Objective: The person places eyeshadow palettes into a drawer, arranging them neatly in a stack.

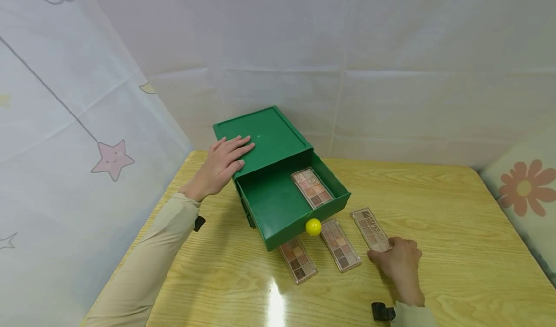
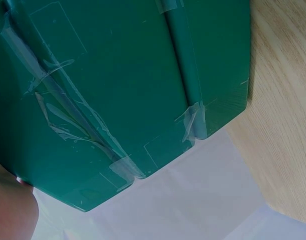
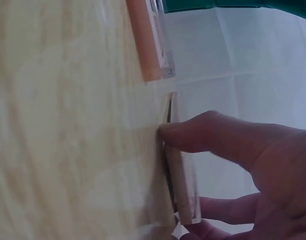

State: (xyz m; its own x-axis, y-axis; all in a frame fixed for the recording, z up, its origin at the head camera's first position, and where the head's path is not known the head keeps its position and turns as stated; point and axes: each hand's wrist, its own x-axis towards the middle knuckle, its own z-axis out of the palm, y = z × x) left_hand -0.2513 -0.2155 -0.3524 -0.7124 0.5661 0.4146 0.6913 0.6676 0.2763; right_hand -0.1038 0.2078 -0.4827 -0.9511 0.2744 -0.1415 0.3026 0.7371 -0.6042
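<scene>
My left hand (image 1: pixel 221 165) rests with spread fingers on top of a green drawer box (image 1: pixel 269 138), near its left edge. The drawer (image 1: pixel 271 196) is pulled out and holds one eyeshadow palette (image 1: pixel 312 187) along its right side. With thumb and fingers my right hand (image 1: pixel 399 264) pinches the near end of another eyeshadow palette (image 1: pixel 371 229), right of the drawer. In the right wrist view that palette (image 3: pixel 182 185) stands slightly tilted over the table, the thumb on one edge and fingers on the other. The left wrist view shows the box's side (image 2: pixel 118 90) with clear tape.
Two more eyeshadow palettes lie on the wooden table (image 1: pixel 451 211): one (image 1: pixel 340 245) just beyond the yellow knob (image 1: pixel 313 227), one (image 1: pixel 298 262) partly under the drawer front. A pale printed cloth (image 1: pixel 391 76) hangs behind the table and at both sides.
</scene>
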